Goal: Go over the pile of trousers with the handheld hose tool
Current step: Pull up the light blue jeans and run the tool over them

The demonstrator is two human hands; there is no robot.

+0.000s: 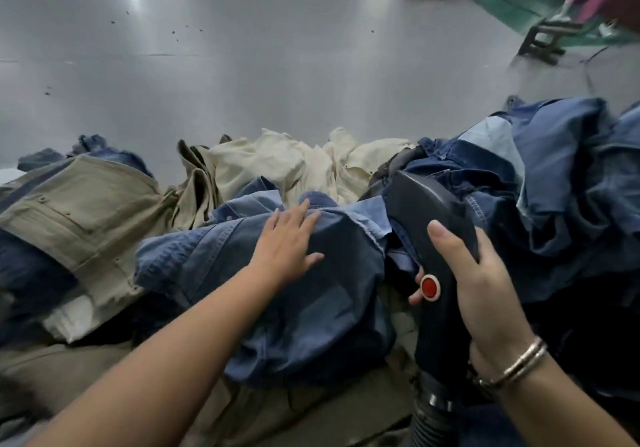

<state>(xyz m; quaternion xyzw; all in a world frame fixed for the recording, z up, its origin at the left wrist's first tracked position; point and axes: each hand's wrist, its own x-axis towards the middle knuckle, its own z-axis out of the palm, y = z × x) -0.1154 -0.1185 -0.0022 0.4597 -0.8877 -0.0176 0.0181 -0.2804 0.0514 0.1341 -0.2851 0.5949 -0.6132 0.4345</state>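
Khaki trousers (pixel 79 211) are spread at the left of the pile, with cream trousers (pixel 294 166) heaped behind the middle and dark blue ones (pixel 554 183) bunched at the right. The whole pile is carried by a grey tabletop (pixel 242 65) that stretches far beyond it. Near the middle, blue trousers (pixel 298 294) lie on top, and the left hand (pixel 289 245) is laid flat on them, its fingers (pixel 304 216) straight and released. Just to the right, a black hose tool (pixel 429 224) is gripped by the right hand (pixel 485 294), the fingers wrapped round its handle and the thumb lying along the top. A red button (pixel 429 286) is set in the handle beside that thumb. The tool's head is pointed away into the dark blue cloth, and a ribbed hose (pixel 429 426) is joined at its near end. Bangles (pixel 519 363) are worn on the right wrist.
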